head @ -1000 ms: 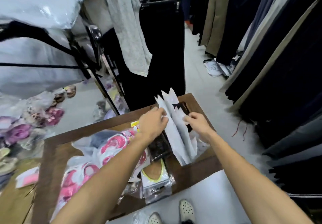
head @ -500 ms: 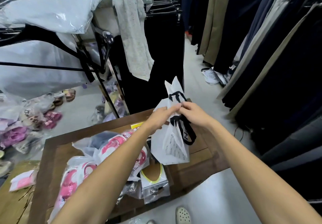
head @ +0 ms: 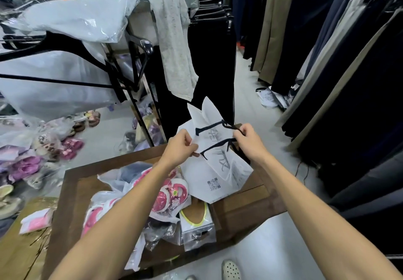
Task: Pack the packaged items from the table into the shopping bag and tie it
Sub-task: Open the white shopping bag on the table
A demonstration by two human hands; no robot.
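Head view: both hands hold a white paper shopping bag (head: 214,170) up over the far right part of the brown wooden surface (head: 246,205). The left hand (head: 180,146) pinches the bag's left rim; the right hand (head: 247,141) is closed around its black cord handles (head: 214,125). Packaged items (head: 165,194) lie heaped on the surface, near and left of the bag.

pale tiled floor (head: 246,96) between racks of dark trousers (head: 340,66); a grey garment (head: 174,46) drapes over one rail.
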